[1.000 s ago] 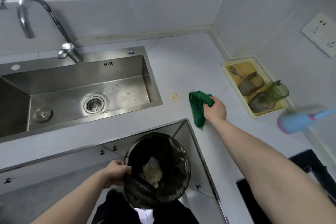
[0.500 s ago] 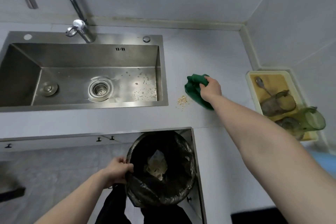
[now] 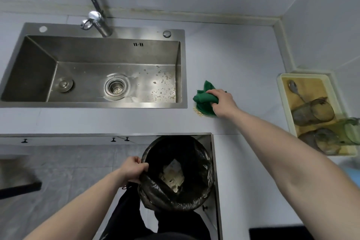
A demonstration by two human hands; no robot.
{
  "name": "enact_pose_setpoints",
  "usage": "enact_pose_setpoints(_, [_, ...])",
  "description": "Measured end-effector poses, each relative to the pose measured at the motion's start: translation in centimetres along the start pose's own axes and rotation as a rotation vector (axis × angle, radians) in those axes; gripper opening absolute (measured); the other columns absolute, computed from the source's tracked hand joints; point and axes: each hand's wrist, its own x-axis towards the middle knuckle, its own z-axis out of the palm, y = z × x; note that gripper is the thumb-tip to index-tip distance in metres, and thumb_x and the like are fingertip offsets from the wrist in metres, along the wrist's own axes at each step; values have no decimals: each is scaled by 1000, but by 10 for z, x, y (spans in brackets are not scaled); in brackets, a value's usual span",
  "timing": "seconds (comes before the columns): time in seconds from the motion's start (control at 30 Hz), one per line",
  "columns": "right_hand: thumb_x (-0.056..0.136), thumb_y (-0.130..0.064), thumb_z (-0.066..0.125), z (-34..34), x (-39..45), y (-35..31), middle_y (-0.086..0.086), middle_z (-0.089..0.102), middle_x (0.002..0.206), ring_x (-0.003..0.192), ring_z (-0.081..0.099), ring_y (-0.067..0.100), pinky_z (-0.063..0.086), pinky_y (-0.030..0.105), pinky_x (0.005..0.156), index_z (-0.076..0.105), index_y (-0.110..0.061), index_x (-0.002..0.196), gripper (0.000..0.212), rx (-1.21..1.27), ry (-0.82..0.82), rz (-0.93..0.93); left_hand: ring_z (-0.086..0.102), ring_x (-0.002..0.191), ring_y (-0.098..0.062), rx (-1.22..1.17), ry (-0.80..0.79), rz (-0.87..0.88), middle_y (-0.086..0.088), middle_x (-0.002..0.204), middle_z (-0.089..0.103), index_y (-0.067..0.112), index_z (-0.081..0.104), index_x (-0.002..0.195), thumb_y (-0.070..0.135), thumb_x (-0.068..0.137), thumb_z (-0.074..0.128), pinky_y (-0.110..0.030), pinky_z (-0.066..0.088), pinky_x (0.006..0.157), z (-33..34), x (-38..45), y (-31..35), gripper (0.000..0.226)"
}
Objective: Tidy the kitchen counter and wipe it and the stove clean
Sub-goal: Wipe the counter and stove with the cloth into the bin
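Just right of the sink (image 3: 183, 68), my right hand (image 3: 222, 103) is clamping the green cloth (image 3: 204, 99) onto the counter (image 3: 243, 60), with the crumbs (image 3: 198, 112) touching its near-left edge. Straight toward me from them, below the counter edge, my left hand (image 3: 132, 169) is pinching the bin (image 3: 194, 200) rim, so I am judging a pull toward myself.

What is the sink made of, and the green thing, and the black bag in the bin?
The sink looks like brushed steel: grey and shiny. The green cloth looks like soft fabric: it bunches in folds. The bin bag looks like thin plastic: glossy and crinkled.

Soft even light, wide-angle edge distortion
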Motion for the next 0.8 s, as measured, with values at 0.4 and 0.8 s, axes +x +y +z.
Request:
enact_pose_setpoints(0.4, [75, 0, 50, 65, -110, -77, -6, 67, 118, 111, 58, 15, 42, 24, 98, 72, -32, 113, 53, 120, -391, -133, 75, 77, -35, 92, -34, 49, -18, 84, 67, 4, 59, 94, 13, 69, 71, -51, 63, 65, -9, -2, 13, 30])
enact_pose_setpoints(0.8, [78, -15, 61, -12, -98, -34, -14, 74, 94, 91, 67, 9, 55, 31, 88, 75, -31, 102, 32, 396, 165, 54, 69, 63, -27, 109, -45, 94, -13, 75, 62, 12, 52, 83, 5, 75, 68, -49, 64, 68, -12, -13, 25, 19])
